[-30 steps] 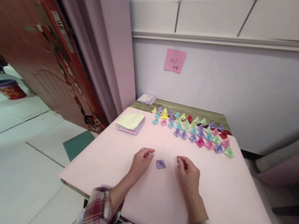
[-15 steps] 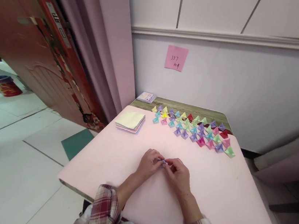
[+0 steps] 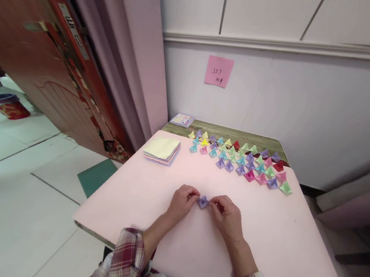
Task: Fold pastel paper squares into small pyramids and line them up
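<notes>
A small purple origami boat [image 3: 203, 202] with a raised middle point sits between my two hands, over the pink table cover. My left hand [image 3: 182, 202] pinches its left tip between thumb and fingers. On the other side, my right hand [image 3: 226, 214] has its thumb and forefinger closed on the right tip. Beyond my hands, several folded paper pieces of the same shape, such as a magenta one [image 3: 249, 175], stand in rows in many colours. At the left lies a stack of square paper sheets [image 3: 161, 149] with pale yellow on top.
A printed packet [image 3: 182, 120] lies at the table's far left corner, on the bare wood strip. Behind the table, a pink note [image 3: 219, 71] is stuck on the white wall. A red door [image 3: 55, 62] and a purple curtain [image 3: 133, 36] stand to the left.
My hands have moved slightly apart, my right hand a little to the right. The purple origami boat, mostly covered by my fingers before, now shows spread out between them.
</notes>
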Demonstrator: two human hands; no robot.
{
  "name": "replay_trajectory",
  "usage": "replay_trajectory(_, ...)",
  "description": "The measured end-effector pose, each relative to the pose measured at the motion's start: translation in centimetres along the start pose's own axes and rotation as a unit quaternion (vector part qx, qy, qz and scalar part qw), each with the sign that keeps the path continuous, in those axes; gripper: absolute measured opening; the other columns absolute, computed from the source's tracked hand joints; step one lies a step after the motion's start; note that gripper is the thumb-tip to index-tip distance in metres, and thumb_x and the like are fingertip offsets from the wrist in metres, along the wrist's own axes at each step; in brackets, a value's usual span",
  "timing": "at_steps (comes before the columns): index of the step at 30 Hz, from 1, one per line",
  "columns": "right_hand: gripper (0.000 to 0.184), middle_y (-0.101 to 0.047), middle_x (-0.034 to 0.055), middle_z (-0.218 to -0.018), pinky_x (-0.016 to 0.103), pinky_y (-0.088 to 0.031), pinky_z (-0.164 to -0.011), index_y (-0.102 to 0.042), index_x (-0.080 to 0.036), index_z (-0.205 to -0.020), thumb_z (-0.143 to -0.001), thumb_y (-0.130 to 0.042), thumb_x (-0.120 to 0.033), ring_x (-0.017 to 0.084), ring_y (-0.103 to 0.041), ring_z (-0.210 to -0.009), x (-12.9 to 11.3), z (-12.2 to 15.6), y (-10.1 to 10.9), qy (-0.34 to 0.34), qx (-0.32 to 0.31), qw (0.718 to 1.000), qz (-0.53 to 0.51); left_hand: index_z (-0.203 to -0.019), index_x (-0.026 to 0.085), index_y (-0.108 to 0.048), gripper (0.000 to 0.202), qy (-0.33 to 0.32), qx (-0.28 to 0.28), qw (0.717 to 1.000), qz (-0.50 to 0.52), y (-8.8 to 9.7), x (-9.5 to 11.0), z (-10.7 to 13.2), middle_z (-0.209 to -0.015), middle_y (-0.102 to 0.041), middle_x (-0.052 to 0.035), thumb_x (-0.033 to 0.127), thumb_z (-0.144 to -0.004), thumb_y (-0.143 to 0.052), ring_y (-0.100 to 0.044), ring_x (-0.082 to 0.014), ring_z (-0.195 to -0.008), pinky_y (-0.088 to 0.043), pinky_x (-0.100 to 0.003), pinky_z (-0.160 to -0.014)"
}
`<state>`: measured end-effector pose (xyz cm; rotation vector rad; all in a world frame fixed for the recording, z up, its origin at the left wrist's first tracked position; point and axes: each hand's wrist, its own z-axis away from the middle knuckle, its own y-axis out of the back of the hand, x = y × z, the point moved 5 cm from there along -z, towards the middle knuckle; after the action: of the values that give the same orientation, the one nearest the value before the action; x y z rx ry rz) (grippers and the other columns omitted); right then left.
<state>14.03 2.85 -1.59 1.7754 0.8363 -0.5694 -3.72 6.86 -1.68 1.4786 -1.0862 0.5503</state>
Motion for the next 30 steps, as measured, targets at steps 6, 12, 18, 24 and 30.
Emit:
replay_trajectory(6,0.013,-0.063,0.0014,-0.075,0.025,-0.042,-0.057,-0.063,-0.023,-0.08,-0.085,-0.053,-0.03,0.014,-0.057,-0.06,0.2,0.0,0.4,0.0,0.007,0.999,0.033,-0.084,0.019,-0.063,0.014,0.008,0.001,1.0,-0.015,0.5,-0.4,0.3,-0.081,-0.062,-0.0018,0.018,-0.084,-0.049,-0.056,-0.016,-0.078,-0.045,-0.029,-0.074)
replay_trajectory(12,0.012,-0.064,0.0004,-0.076,0.025,-0.043,-0.057,-0.062,-0.024,-0.08,-0.084,-0.052,-0.028,0.014,-0.058,-0.061,0.2,0.1,0.1,0.005,-0.01,0.998,0.068,-0.09,0.021,-0.063,0.017,-0.018,-0.016,0.999,-0.043,0.3,-0.1,0.6,-0.086,-0.064,-0.0027,0.017,-0.085,-0.048,-0.056,-0.0173,-0.082,-0.045,-0.031,-0.078)
replay_trajectory(18,0.021,-0.066,0.0019,-0.086,0.025,-0.048,-0.06,-0.062,-0.024,-0.102,-0.084,-0.052,-0.027,0.014,-0.06,-0.063,-0.1,0.3,0.1,0.008,-0.005,0.999,0.048,-0.093,0.023,-0.068,0.027,-0.104,-0.041,0.993,-0.047,-0.2,0.5,0.9,-0.089,-0.068,-0.0033,0.013,-0.088,-0.043,-0.058,-0.0182,-0.087,-0.043,-0.034,-0.085)
replay_trajectory(24,0.032,-0.06,0.0056,-0.113,0.027,-0.052,-0.073,-0.062,-0.028,-0.112,-0.083,-0.05,-0.019,0.017,-0.064,-0.089,-1.4,0.2,-0.4,0.061,-0.036,0.997,0.038,-0.092,0.022,-0.067,0.028,-0.1,-0.048,0.991,-0.078,-0.3,0.8,0.9,-0.088,-0.068,-0.004,0.008,-0.083,-0.045,-0.057,-0.0193,-0.088,-0.042,-0.036,-0.085)
replay_trajectory(30,0.017,-0.063,0.0047,-0.1,0.025,-0.051,-0.07,-0.064,-0.024,-0.094,-0.088,-0.048,-0.023,0.015,-0.064,-0.079,-1.4,0.2,-0.2,0.066,-0.013,0.997,0.031,-0.086,0.021,-0.064,0.025,-0.093,-0.059,0.987,-0.118,-0.1,1.5,1.1,-0.087,-0.065,-0.0049,0.005,-0.077,-0.047,-0.056,-0.0208,-0.089,-0.041,-0.036,-0.084)
